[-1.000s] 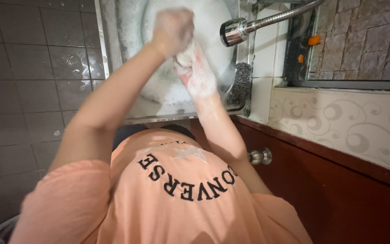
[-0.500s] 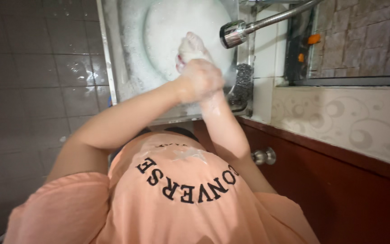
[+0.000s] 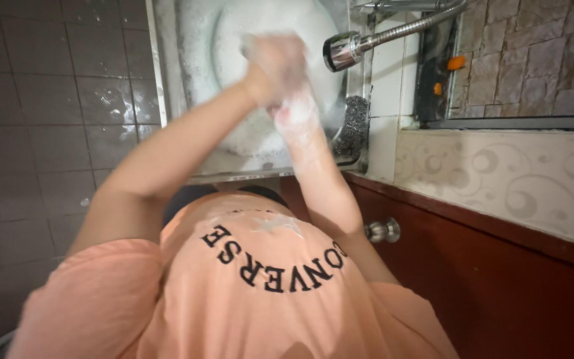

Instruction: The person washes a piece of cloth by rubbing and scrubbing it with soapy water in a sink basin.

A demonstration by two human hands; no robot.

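Both hands were up over the sink [image 3: 167, 80], thick with soap foam. The left hand [image 3: 275, 63] sat on top, its grip curled round the fingers of the right hand [image 3: 297, 116], which rose beneath it; the two were pressed together. Whether the right grip was spread or curled, I couldn't tell: foam and blur hid it. Behind the hands lay a round white basin [image 3: 234, 40], full of suds. Just to the right of the hands the chrome tap [image 3: 343, 48] pointed in at them, not touching. Below the tap, beside the right wrist, a dark scourer [image 3: 353, 123] sat on the sink's edge. The peach shirt [image 3: 254, 292] filled the foreground.
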